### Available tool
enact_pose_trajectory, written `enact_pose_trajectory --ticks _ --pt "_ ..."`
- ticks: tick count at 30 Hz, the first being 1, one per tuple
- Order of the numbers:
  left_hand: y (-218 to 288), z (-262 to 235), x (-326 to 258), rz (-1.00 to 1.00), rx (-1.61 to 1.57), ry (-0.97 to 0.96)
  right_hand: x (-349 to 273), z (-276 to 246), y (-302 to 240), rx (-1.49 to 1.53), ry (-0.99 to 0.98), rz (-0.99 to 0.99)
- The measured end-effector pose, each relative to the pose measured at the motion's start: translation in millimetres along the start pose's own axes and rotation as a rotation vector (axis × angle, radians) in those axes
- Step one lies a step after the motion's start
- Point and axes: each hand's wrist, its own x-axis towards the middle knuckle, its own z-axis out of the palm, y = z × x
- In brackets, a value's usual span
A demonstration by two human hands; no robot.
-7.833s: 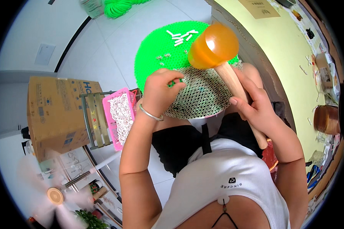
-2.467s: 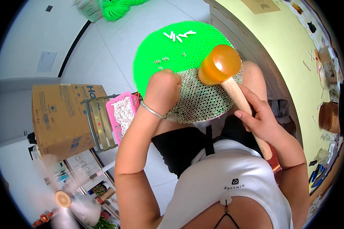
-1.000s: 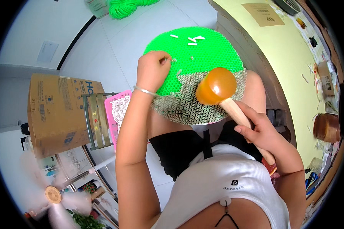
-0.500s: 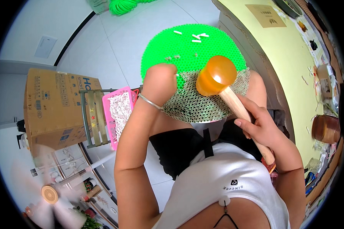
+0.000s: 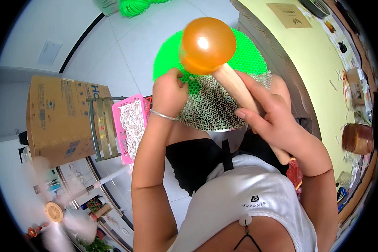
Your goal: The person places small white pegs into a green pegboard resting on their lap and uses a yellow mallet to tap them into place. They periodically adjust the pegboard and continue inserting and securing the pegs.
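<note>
My right hand (image 5: 271,117) grips the wooden handle of a mallet (image 5: 208,46) with a rounded orange head. The head is raised above a round green perforated disc (image 5: 251,53) and hides much of its far part. Small pale hollow tubes (image 5: 222,107) stand packed on end over the near part of the disc, which rests across my lap. My left hand (image 5: 170,91) is closed at the disc's left side, where bare green meets the tubes. Its fingertips are pinched together, and I cannot make out what lies between them.
To the left, a pink basket (image 5: 118,122) of loose white tubes sits on a slatted folding stool (image 5: 108,138). Behind it stands a large cardboard box (image 5: 63,122). A fan (image 5: 54,212) spins at lower left. A yellow-topped table (image 5: 319,80) curves along my right. Green cord (image 5: 133,7) lies far off.
The mallet has lifted away from the disc and moved up and left. My right hand has shifted slightly left with it. My left hand stays by the disc, its fingers turned a little.
</note>
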Motion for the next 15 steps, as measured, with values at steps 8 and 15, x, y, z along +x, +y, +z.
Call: enact_pose_trajectory --ticks 8,15 --pt "-8 -4 -16 -0.014 -0.496 0.175 24 9 15 -0.17 -0.053 0.145" --pt "3 17 -5 0.323 -0.022 0.168 -1 -7 6 0.101 -0.033 0.411"
